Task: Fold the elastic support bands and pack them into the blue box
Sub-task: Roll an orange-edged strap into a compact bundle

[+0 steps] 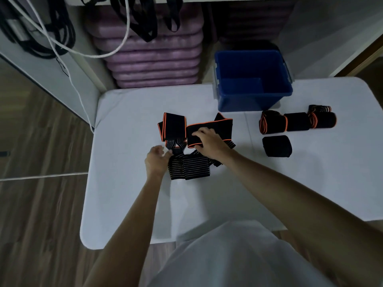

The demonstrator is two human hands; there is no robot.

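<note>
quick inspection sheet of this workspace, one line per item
surface: white table, bare near the front edge
job's things: blue box at the back, nothing visible inside; unfolded band mid-table; rolled bands and a folded black band to the right
clutter: nothing seen
grippers: left hand touches the band's striped end; right hand presses on the band
cables: white cord and black straps hanging behind
surroundings: stacked purple mats, wood floor
</note>
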